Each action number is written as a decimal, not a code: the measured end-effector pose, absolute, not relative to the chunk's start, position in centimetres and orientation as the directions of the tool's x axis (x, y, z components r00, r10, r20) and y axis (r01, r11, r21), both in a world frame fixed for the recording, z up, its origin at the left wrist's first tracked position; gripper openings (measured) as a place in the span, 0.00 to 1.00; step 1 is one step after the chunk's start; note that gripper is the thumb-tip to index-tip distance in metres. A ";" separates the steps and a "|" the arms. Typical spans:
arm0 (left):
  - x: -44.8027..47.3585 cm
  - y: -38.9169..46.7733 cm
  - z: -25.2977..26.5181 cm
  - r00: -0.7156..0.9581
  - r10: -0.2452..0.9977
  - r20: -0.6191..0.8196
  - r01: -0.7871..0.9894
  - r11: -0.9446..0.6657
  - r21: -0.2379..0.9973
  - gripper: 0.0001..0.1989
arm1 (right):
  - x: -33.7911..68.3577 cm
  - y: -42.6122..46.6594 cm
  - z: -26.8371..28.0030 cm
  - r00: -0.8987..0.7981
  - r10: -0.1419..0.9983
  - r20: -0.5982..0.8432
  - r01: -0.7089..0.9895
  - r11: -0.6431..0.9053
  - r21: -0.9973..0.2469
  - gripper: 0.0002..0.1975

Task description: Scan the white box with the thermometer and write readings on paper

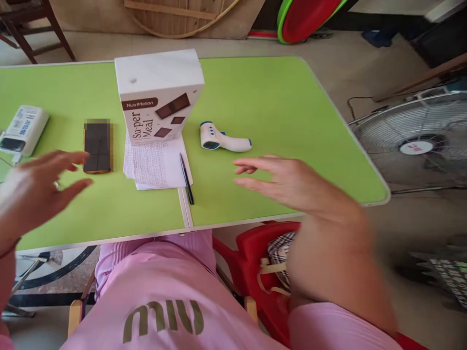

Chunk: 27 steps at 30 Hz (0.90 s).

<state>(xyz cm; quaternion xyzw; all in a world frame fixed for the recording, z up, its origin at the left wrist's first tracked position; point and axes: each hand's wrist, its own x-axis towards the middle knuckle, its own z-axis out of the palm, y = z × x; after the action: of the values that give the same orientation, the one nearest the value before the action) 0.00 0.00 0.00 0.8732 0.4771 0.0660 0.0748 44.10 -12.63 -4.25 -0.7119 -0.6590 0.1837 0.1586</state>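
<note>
My left hand (51,187) hovers over the left part of the green table, fingers apart and holding nothing. Just beyond its fingertips lies a dark smartphone (97,148). My right hand (273,180) is raised over the table with its thumb and fingers apart, nothing between them. Closest to it is a white and blue infrared thermometer (226,140), lying on its side. Between the hands a white NutriMotion box (160,73) stands upright on a stack of written paper sheets (156,167). A black pen (187,179) rests across the right edge of the sheets.
The green table (292,107) has a pale rim. A white power bank (25,129) with a cable lies at the far left. At the right stands a floor fan (416,146). A red chair (251,243) holding a checked bag (280,253) is below the front edge.
</note>
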 end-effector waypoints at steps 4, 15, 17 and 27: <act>7.8 -0.6 -2.3 0.704 0.710 0.001 0.692 -0.687 0.224 0.22 | 40.8 -8.9 -6.9 0.065 0.991 -0.119 0.873 -0.114 -0.474 0.07; 12.5 9.5 -10.2 0.403 0.897 0.184 0.599 -0.410 0.688 0.51 | 46.3 -2.3 -10.9 0.206 0.975 0.087 0.959 -0.183 -0.217 0.34; 13.1 10.1 -12.6 0.452 0.867 0.211 0.426 -0.418 0.802 0.49 | 47.1 -1.9 -11.9 0.232 0.973 -0.014 0.950 -0.229 -0.213 0.38; 13.8 8.1 -15.5 0.378 0.876 0.302 0.405 -0.449 0.796 0.54 | 42.6 -3.6 -11.1 0.183 0.979 0.092 0.843 -0.108 -0.528 0.07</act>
<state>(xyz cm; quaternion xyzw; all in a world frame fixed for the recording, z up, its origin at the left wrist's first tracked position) 13.76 8.08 -15.50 0.7667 0.4177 0.3698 0.3178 42.57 -3.65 -11.11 -0.7305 -0.6233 0.1417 0.2402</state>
